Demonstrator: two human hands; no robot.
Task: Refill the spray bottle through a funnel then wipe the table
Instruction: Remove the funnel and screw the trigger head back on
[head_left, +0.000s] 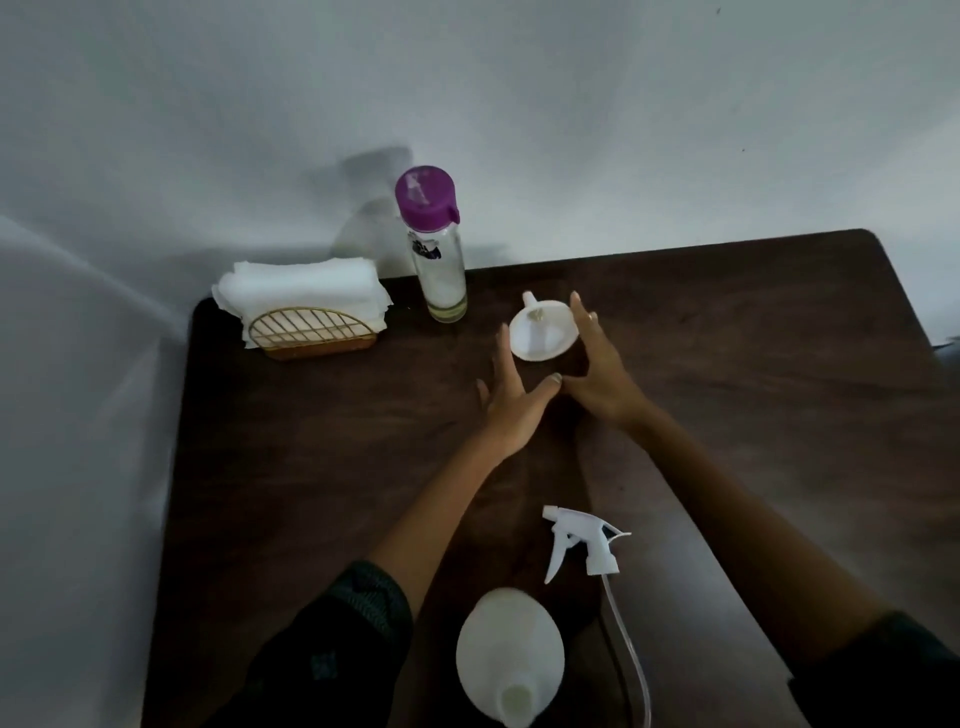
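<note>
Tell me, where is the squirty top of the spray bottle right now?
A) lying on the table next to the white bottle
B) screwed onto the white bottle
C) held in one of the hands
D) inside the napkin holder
A: the spray head lies on the table beside the open white bottle, while both hands reach toward the funnel.

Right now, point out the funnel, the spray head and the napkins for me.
funnel (543, 332): head view, on the inside of its wide cone.
spray head (587, 540): head view, on the white body above the screw collar.
napkins (306, 291): head view, on the top of the white stack in the holder.
</note>
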